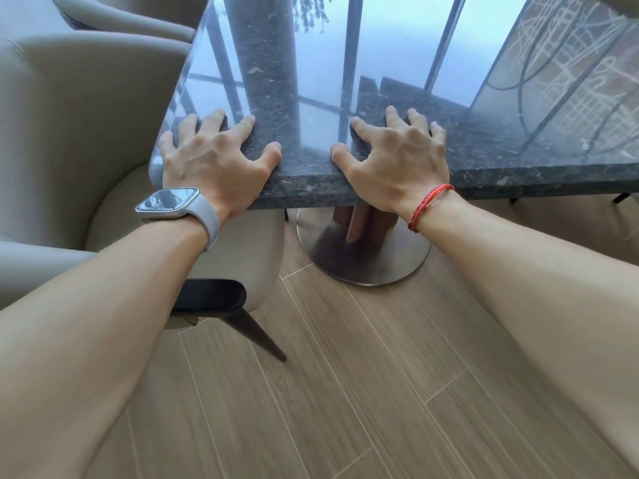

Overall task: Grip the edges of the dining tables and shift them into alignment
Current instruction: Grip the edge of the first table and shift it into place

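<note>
A dining table with a glossy dark speckled stone top (518, 174) fills the upper part of the head view; its near edge faces me. My left hand (211, 157), with a white watch on the wrist, lies on the near left corner, fingers spread and arched, fingertips and thumb pressing on the top, heel of the palm over the edge. My right hand (397, 157), with a red cord on the wrist, rests the same way about a hand's width to the right. Both thumbs stay on top, not under the slab. No second table is in view.
A round metal pedestal base (363, 261) with a wooden column stands under the table on the wood-plank floor (345, 392). A beige upholstered chair (86, 115) sits tight against the table's left side, its dark leg (256, 330) angling onto the floor. Another beige chair (138, 12) is behind it.
</note>
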Motion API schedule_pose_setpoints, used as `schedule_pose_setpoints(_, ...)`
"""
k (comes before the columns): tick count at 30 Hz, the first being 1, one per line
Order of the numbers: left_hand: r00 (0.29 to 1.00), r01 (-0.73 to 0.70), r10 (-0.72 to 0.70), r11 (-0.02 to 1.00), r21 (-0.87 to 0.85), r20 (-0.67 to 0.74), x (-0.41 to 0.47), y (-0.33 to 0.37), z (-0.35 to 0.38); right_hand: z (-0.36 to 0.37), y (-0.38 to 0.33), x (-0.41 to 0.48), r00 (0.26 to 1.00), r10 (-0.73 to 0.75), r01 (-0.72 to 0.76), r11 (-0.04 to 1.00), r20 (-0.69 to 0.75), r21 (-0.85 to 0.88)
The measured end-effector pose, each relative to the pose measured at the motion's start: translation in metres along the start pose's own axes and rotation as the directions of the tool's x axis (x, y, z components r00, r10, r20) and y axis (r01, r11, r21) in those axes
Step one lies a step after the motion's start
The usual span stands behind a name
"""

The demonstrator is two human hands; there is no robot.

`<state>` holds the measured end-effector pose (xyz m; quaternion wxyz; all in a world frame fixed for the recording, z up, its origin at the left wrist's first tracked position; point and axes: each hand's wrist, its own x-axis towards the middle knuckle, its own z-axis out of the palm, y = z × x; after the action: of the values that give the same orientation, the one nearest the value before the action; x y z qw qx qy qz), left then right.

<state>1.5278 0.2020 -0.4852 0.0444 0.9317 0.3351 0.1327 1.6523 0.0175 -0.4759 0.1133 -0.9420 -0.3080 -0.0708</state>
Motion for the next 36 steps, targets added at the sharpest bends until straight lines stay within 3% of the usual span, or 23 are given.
schedule_pose_setpoints(36,0.998,-0.054,0.052,0.996,-0.07,-0.026,0.06,-0.048,0.007,0.021,-0.049,0.037,0.999,0.037,-0.038,0.998,-0.03,-0.041)
